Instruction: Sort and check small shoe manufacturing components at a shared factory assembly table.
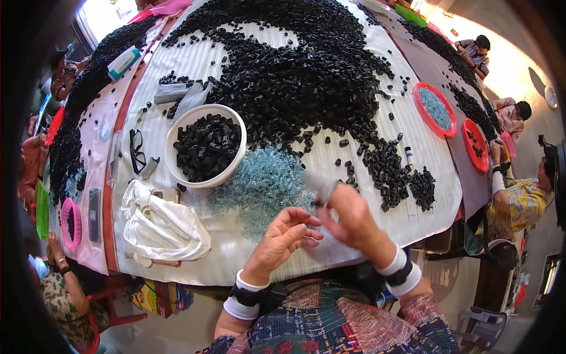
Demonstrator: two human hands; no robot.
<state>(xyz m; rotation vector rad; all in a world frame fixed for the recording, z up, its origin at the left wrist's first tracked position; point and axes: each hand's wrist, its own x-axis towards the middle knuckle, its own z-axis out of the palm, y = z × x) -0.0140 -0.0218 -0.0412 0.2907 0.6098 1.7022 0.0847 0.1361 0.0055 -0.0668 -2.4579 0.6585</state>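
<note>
Over the near edge of the table my hands meet, fingertips close together. My left hand (pixel 287 239) has its fingers bent in toward the thumb; whatever they pinch is too small to make out. My right hand (pixel 352 219) is curled and partly blurred, with a grey wrap (pixel 325 187) around one finger. A small dark spot shows at its fingertips, its kind unclear. Just beyond them lies a pile of small clear bluish pieces (pixel 265 177). Left of that pile, a white bowl (pixel 171 150) holds black plastic pieces (pixel 207 147).
A big heap of black pieces (pixel 300 76) spreads over the pale table cover. To the left lie a white cloth (pixel 162 227), black glasses (pixel 137 152) and grey cloths (pixel 171 92). A red tray (pixel 420 112) of bluish pieces stands right. Other people sit around at both sides.
</note>
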